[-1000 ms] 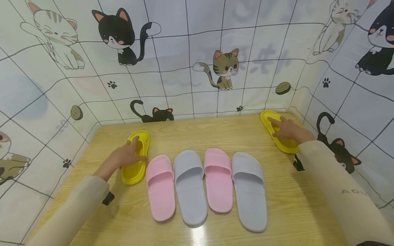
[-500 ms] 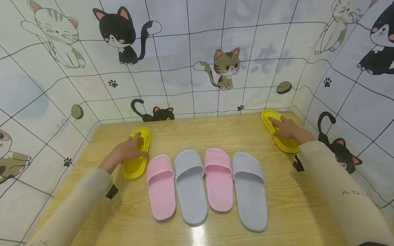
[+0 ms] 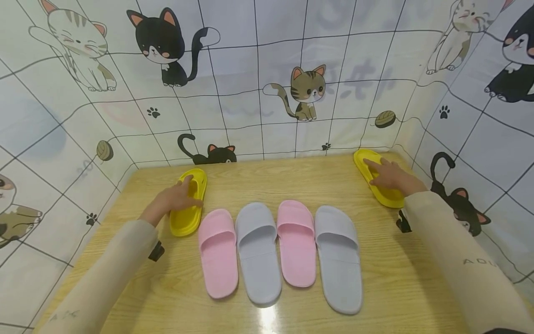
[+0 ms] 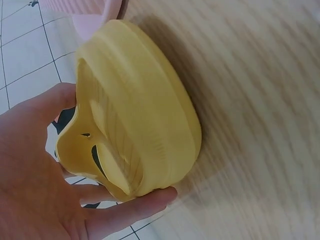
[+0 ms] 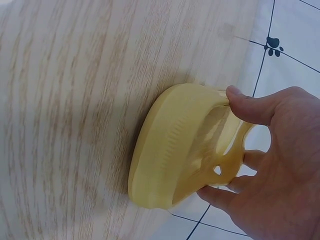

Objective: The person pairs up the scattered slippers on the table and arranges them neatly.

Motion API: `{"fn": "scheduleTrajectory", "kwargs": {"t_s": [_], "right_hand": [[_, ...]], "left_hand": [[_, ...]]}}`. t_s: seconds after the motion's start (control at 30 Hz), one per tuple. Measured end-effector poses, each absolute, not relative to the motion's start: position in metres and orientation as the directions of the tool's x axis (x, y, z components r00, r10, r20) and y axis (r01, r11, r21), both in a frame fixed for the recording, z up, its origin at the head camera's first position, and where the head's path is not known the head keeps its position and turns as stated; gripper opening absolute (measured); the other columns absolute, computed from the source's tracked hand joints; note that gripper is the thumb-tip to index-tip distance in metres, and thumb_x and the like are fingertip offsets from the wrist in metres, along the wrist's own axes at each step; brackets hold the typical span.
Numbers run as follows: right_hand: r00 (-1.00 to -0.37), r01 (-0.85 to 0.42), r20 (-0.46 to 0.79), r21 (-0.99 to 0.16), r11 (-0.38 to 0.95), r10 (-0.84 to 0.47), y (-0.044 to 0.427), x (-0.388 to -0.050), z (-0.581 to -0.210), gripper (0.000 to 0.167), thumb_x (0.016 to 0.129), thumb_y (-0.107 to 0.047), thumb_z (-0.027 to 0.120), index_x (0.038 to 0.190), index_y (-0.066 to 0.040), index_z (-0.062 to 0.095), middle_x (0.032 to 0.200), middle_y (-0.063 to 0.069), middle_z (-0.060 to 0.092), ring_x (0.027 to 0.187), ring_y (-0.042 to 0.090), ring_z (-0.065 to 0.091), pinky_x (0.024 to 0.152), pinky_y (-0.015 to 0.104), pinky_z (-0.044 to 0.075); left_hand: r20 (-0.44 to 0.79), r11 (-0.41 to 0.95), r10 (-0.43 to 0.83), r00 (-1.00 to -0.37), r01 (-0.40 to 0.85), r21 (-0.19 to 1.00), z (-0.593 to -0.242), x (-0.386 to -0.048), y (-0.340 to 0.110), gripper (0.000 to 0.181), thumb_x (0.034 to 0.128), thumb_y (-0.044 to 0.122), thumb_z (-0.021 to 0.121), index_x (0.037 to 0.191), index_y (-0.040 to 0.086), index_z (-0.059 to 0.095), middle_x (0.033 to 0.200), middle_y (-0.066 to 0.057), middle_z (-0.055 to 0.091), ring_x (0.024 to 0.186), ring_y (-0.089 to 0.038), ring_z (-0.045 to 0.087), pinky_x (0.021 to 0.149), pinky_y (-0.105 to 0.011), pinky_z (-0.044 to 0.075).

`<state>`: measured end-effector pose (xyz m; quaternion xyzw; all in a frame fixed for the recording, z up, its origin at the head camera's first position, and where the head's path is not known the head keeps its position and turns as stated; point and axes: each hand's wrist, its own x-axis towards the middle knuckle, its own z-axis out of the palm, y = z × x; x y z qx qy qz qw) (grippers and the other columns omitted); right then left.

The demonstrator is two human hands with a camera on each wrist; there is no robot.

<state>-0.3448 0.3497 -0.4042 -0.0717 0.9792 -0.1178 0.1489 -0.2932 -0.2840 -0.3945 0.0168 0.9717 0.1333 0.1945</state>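
My left hand [image 3: 175, 197] grips a yellow slipper [image 3: 184, 222] by its sides, left of the row of other slippers. In the left wrist view the thumb lies on one side of this slipper [image 4: 155, 110] and the fingers on the other. At the far right corner of the table, my right hand [image 3: 390, 176] holds a second yellow slipper [image 3: 390, 198], which lies slanted by the wall. The right wrist view shows thumb and fingers on opposite sides of that slipper [image 5: 165, 145]. Both hands partly cover the yellow slippers from above.
Side by side in the middle lie a pink slipper [image 3: 218, 264], a grey slipper [image 3: 260, 269], another pink slipper [image 3: 297, 260] and another grey slipper [image 3: 341, 273]. They rest on a wooden tabletop [image 3: 258, 178]. White walls with cat drawings [image 3: 242, 102] stand behind and at both sides.
My left hand has slid the left yellow slipper away from me and slightly to the right. The right hand and its yellow slipper have stayed in place, as have the pink and grey slippers.
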Motion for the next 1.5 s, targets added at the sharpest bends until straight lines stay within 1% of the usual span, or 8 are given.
{"fn": "scheduleTrajectory", "kwargs": {"t_s": [0.1, 0.2, 0.43, 0.67, 0.87, 1.17, 1.37, 1.5], "right_hand": [[-0.945, -0.093, -0.282, -0.251, 0.963, -0.165, 0.350, -0.345, -0.405, 0.079, 0.101, -0.025, 0.060, 0.165, -0.011, 0.014, 0.160, 0.046, 0.000, 0.142, 0.073, 0.003, 0.108, 0.088, 0.016], [-0.946, -0.086, -0.283, -0.250, 0.964, -0.158, 0.350, -0.345, -0.406, 0.079, 0.102, -0.025, 0.059, 0.165, -0.011, 0.014, 0.160, 0.046, -0.001, 0.142, 0.073, 0.003, 0.108, 0.088, 0.016], [-0.945, -0.089, -0.284, -0.248, 0.965, -0.161, 0.346, -0.342, -0.404, 0.078, 0.102, -0.023, 0.057, 0.164, -0.009, 0.013, 0.159, 0.047, -0.001, 0.142, 0.074, 0.002, 0.109, 0.088, 0.014], [-0.947, -0.095, -0.274, -0.257, 0.962, -0.167, 0.346, -0.340, -0.399, 0.078, 0.102, -0.022, 0.058, 0.165, -0.009, 0.013, 0.159, 0.048, -0.001, 0.143, 0.074, 0.002, 0.109, 0.089, 0.013], [-0.942, -0.066, -0.299, -0.275, 0.959, -0.150, 0.344, -0.339, -0.399, 0.080, 0.102, -0.026, 0.059, 0.166, -0.014, 0.013, 0.160, 0.046, -0.004, 0.143, 0.072, -0.001, 0.109, 0.088, 0.013], [-0.947, -0.102, -0.271, -0.254, 0.962, -0.172, 0.344, -0.344, -0.402, 0.078, 0.102, -0.022, 0.059, 0.164, -0.009, 0.015, 0.159, 0.047, 0.001, 0.143, 0.073, 0.004, 0.109, 0.088, 0.014], [-0.947, -0.091, -0.277, -0.259, 0.962, -0.164, 0.343, -0.343, -0.404, 0.077, 0.101, -0.019, 0.058, 0.164, -0.008, 0.015, 0.159, 0.047, -0.001, 0.142, 0.073, 0.004, 0.109, 0.088, 0.014], [-0.947, -0.071, -0.286, -0.263, 0.962, -0.148, 0.343, -0.342, -0.403, 0.077, 0.101, -0.019, 0.057, 0.164, -0.009, 0.014, 0.160, 0.046, -0.003, 0.144, 0.072, 0.002, 0.109, 0.089, 0.014]], "left_hand": [[-0.386, 0.956, 0.090, -0.918, -0.029, 0.292, -0.394, -0.297, -0.285, 0.107, 0.0935, 0.054, 0.065, 0.166, 0.010, 0.000, 0.167, -0.038, 0.002, 0.120, -0.055, 0.054, 0.069, -0.041, 0.064], [-0.399, 0.950, 0.091, -0.912, -0.040, 0.309, -0.392, -0.300, -0.284, 0.107, 0.0936, 0.053, 0.065, 0.166, 0.011, -0.002, 0.168, -0.037, 0.002, 0.112, -0.049, 0.057, 0.065, -0.038, 0.062], [-0.432, 0.945, 0.076, -0.899, -0.074, 0.320, -0.389, -0.307, -0.281, 0.107, 0.0937, 0.052, 0.065, 0.166, 0.013, -0.004, 0.168, -0.035, 0.005, 0.116, -0.048, 0.055, 0.069, -0.041, 0.064], [-0.452, 0.943, 0.071, -0.889, -0.088, 0.322, -0.389, -0.322, -0.276, 0.108, 0.0943, 0.052, 0.064, 0.165, 0.013, -0.007, 0.162, -0.037, 0.021, 0.118, -0.048, 0.056, 0.071, -0.046, 0.064], [-0.480, 0.935, 0.063, -0.875, -0.116, 0.335, -0.390, -0.327, -0.274, 0.108, 0.0936, 0.050, 0.064, 0.165, 0.014, -0.008, 0.163, -0.036, 0.019, 0.124, -0.050, 0.053, 0.072, -0.048, 0.065], [-0.473, 0.920, 0.078, -0.878, -0.119, 0.373, -0.385, -0.329, -0.269, 0.109, 0.0933, 0.050, 0.064, 0.165, 0.014, -0.010, 0.163, -0.037, 0.019, 0.127, -0.052, 0.052, 0.077, -0.053, 0.064], [-0.495, 0.900, 0.075, -0.866, -0.155, 0.407, -0.383, -0.333, -0.261, 0.110, 0.0924, 0.050, 0.063, 0.165, 0.016, -0.011, 0.165, -0.035, 0.014, 0.129, -0.052, 0.049, 0.087, -0.057, 0.062], [-0.497, 0.892, 0.071, -0.865, -0.168, 0.420, -0.382, -0.335, -0.254, 0.111, 0.0916, 0.050, 0.064, 0.165, 0.018, -0.013, 0.167, -0.033, 0.010, 0.130, -0.052, 0.048, 0.089, -0.057, 0.061]]}}
